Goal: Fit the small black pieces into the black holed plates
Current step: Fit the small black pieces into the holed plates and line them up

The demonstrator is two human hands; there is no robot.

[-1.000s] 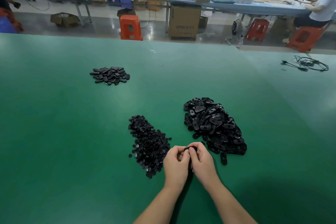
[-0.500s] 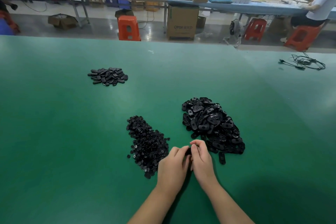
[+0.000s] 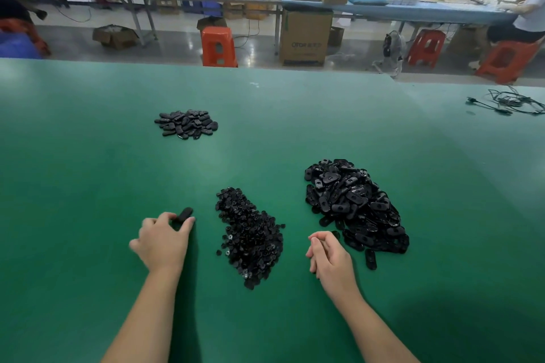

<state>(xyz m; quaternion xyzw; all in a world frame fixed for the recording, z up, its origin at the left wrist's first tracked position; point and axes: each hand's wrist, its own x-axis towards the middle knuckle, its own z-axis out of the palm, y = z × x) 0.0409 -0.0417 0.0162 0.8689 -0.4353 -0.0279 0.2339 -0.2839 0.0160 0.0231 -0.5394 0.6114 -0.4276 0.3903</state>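
On the green table (image 3: 88, 186) lie three black heaps: small pieces (image 3: 250, 233) in the middle near me, holed plates (image 3: 354, 206) to the right, and a smaller heap of oval plates (image 3: 187, 124) far left. My left hand (image 3: 162, 240) is out to the left of the small pieces and pinches one black oval plate (image 3: 185, 214) at its fingertips. My right hand (image 3: 328, 255) rests between the two near heaps, its fingers loosely curled, nothing visible in it. A single plate (image 3: 370, 258) lies just right of it.
A tangle of black cable (image 3: 513, 102) lies at the table's far right. Beyond the far edge stand orange stools (image 3: 218, 46), a cardboard box (image 3: 305, 37) and a long workbench where a person sits at the right.
My hands were together in front of the heaps working one plate. They have parted: the left has swung out to the left carrying the plate, the right has stayed near the plate heap.
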